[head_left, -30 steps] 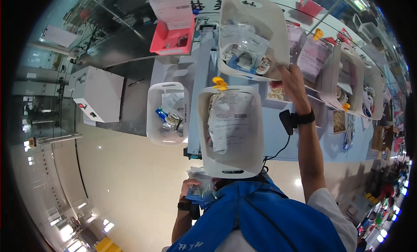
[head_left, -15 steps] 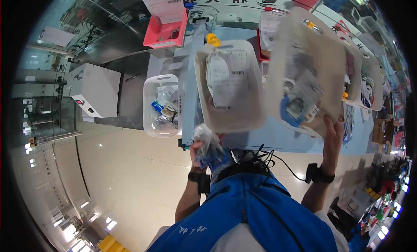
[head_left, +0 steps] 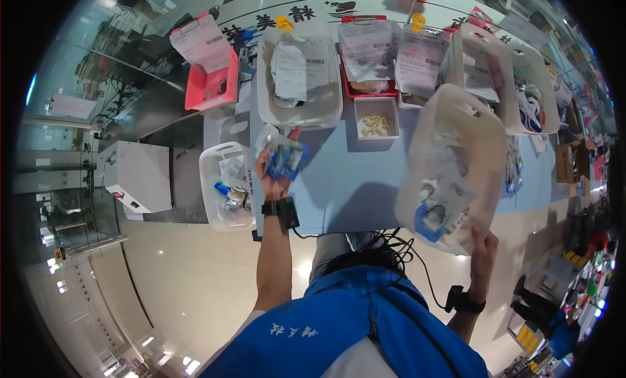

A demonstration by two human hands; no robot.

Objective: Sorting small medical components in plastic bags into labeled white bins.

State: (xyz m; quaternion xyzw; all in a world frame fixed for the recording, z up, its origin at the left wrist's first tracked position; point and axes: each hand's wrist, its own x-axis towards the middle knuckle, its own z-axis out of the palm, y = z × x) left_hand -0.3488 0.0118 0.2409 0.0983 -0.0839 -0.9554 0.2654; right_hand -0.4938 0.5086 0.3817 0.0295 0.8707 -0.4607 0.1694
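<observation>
My left hand, raised over the left part of the blue table, is closed on a bunch of see-through plastic bags with blue parts in them. My right hand grips the near end of a whitish plastic bin. That bin is tilted toward me above the table's right side. Inside it lie bagged parts, papers and something blue at the near end. Beyond my left hand stands another whitish bin, with papers in it and a yellow tag on its far rim.
A small white box of brass-coloured parts sits mid-table. Behind it is a red tray with printed sheets. A see-through bin and a white machine stand left. More bins line the right. Cables hang at the near edge.
My left hand has lifted the bags from the table's near edge up over the table. My right hand has drawn its bin nearer to me, uncovering the small box and sheets.
</observation>
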